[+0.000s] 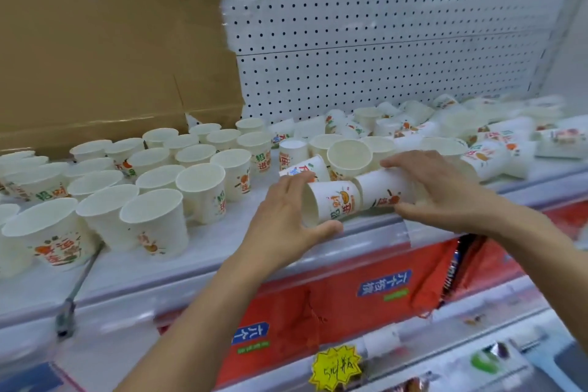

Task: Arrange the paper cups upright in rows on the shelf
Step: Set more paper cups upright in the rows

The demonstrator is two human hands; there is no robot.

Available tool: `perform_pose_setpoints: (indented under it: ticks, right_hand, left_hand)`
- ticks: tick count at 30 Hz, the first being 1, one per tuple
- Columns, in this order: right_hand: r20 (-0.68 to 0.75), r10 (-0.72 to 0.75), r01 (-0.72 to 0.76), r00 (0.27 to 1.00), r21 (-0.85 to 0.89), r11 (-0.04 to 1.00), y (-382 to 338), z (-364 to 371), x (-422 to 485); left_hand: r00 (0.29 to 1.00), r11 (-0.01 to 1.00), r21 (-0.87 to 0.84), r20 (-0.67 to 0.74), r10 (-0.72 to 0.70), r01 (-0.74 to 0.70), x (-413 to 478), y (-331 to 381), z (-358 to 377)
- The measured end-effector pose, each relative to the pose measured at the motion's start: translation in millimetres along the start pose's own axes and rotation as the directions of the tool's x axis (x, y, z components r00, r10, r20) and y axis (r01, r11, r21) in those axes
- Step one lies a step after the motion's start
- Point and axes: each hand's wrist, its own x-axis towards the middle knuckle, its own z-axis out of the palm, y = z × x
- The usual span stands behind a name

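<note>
head view: left hand [281, 219] grips seemingly empty cup [334, 200].

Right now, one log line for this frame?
left grip: holds sideways cup | right grip: holds second sideways cup | upright rows: shelf left | loose pile: shelf right

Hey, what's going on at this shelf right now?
A person is sorting paper cups on a white store shelf. The left hand grips one paper cup and the right hand grips a second cup. Both cups lie on their sides, end to end, near the front edge. To the left, upright cups stand in rows before a cardboard sheet. To the right, a loose pile of toppled cups waits.
</note>
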Motion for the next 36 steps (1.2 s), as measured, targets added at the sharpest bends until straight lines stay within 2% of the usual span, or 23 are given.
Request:
perform_pose_setpoints:
  ticks: [3,5,8,11,15,22,28,33,36]
  right_hand:
    - [0.088,-0.036,0.052,0.996,-0.188,0.981,3.9,-5.5,9.4]
    - [0.148,-0.039,0.076,0.988,-0.250,0.965,6.0,-8.9,17.4]
    - [0.174,-0.096,0.134,0.980,-0.223,0.965,13.4,-8.7,28.6]
    - [0.111,-0.165,0.177,0.980,-0.107,0.978,18.7,-10.1,36.4]
    - [0.076,-0.185,0.170,0.980,0.168,0.971,15.8,-16.4,49.7]
    - [0.079,-0.295,0.234,0.952,0.435,0.870,-14.4,-14.1,78.6]
    - [0.229,-0.459,0.394,0.859,0.277,0.876,-53.8,0.2,97.2]
    - [0.265,-0.512,0.483,0.817,0.173,0.859,-79.2,12.9,101.6]
    - [0.242,-0.536,0.504,0.809,0.186,0.844,-77.3,13.4,100.6]
  left_hand:
    - [0.999,0.999,-0.034,-0.019,-0.035,0.034,2.7,-0.7,5.5]
    - [0.998,0.995,-0.083,-0.024,-0.059,0.056,3.7,-2.0,7.0]
    - [0.992,0.982,-0.166,-0.063,-0.106,0.094,2.5,-5.1,4.8]
    - [0.975,0.970,-0.212,-0.164,-0.152,0.116,-2.6,-6.3,-4.6]
    - [0.969,0.996,-0.016,-0.230,-0.093,0.092,-11.3,-5.1,-25.8]
    - [0.967,0.961,0.246,-0.246,-0.061,0.123,-19.8,-11.0,-60.2]
    - [0.983,0.881,0.437,-0.104,-0.153,0.183,-23.7,-12.5,-73.6]
    - [0.981,0.789,0.584,-0.136,-0.137,0.191,-27.7,-15.4,-77.8]
    - [0.983,0.789,0.591,-0.163,-0.089,0.169,-29.4,-15.2,-77.8]
